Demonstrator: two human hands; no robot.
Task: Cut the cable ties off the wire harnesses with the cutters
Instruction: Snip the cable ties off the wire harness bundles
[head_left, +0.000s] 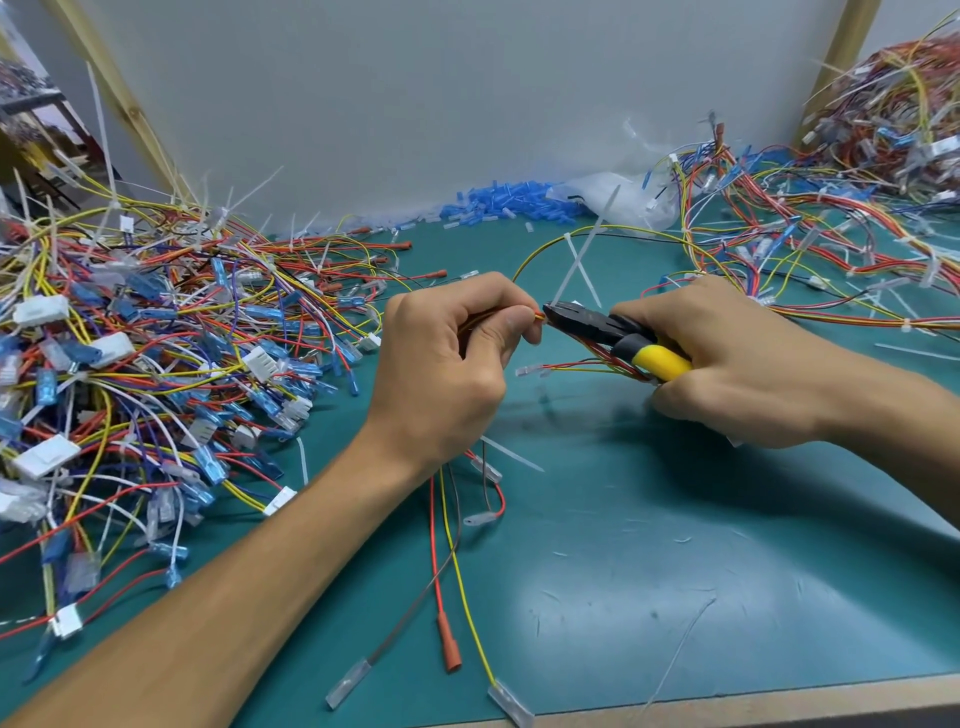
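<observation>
Yellow-handled black cutters (623, 338) sit gripped in the right hand (737, 358), tips just beside the left hand's (447, 364) fingers (519, 325), which pinch the thin red-and-yellow wire harness (539, 314). The white plastic cable tie (583, 249) stands just beyond those fingers. Best bite only the tie's band, blades clear of insulation and skin.

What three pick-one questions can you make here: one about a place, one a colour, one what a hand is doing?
1. Where are the blue caps? A. front edge B. by the back wall C. on a chair
2. What colour is the cutters' handle? A. yellow B. green C. pink
3. What is the right hand doing? A. lying flat B. waving C. gripping the cutters
Answers: B, the caps lie against the wall; A, yellow shows under the hand; C, its fingers curl round the handle.
</observation>
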